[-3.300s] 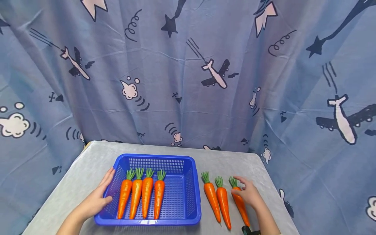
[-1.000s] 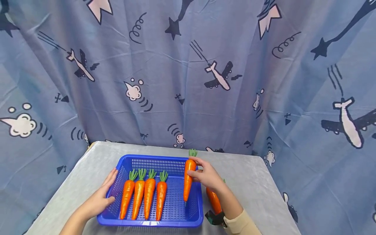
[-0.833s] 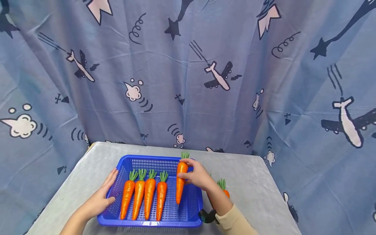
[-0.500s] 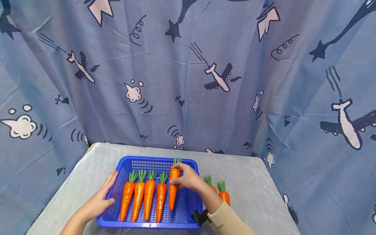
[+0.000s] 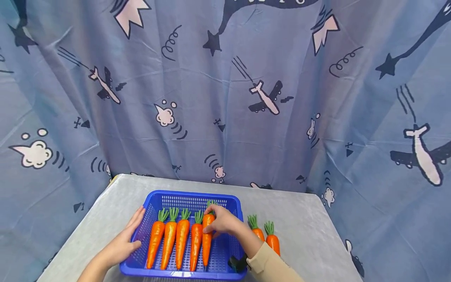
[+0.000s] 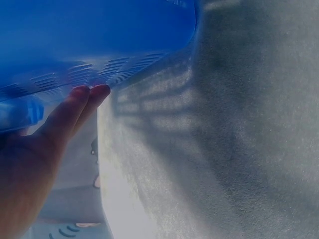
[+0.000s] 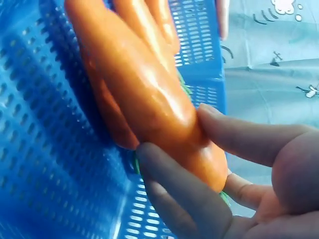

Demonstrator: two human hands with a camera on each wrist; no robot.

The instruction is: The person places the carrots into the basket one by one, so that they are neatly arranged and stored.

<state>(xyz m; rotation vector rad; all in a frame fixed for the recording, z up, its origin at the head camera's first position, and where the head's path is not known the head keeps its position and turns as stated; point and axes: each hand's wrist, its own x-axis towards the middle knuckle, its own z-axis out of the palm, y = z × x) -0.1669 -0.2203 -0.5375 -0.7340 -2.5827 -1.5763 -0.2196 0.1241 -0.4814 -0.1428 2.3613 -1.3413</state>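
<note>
While the right hand (image 5: pixel 221 221) pinches the carrot (image 5: pixel 207 239) inside the basket (image 5: pixel 232 203), fingers curled round its top

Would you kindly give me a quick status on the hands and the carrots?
Left hand flat against blue basket side. Right hand gripping fifth carrot, laid beside four in basket. Two carrots on table. Nothing blocking.

I watched the right hand (image 5: pixel 221 222) lift the third loose carrot (image 5: pixel 206 239) off the counter (image 5: pixel 299 235) and lower it into the blue basket (image 5: pixel 230 250) beside the other four.
</note>
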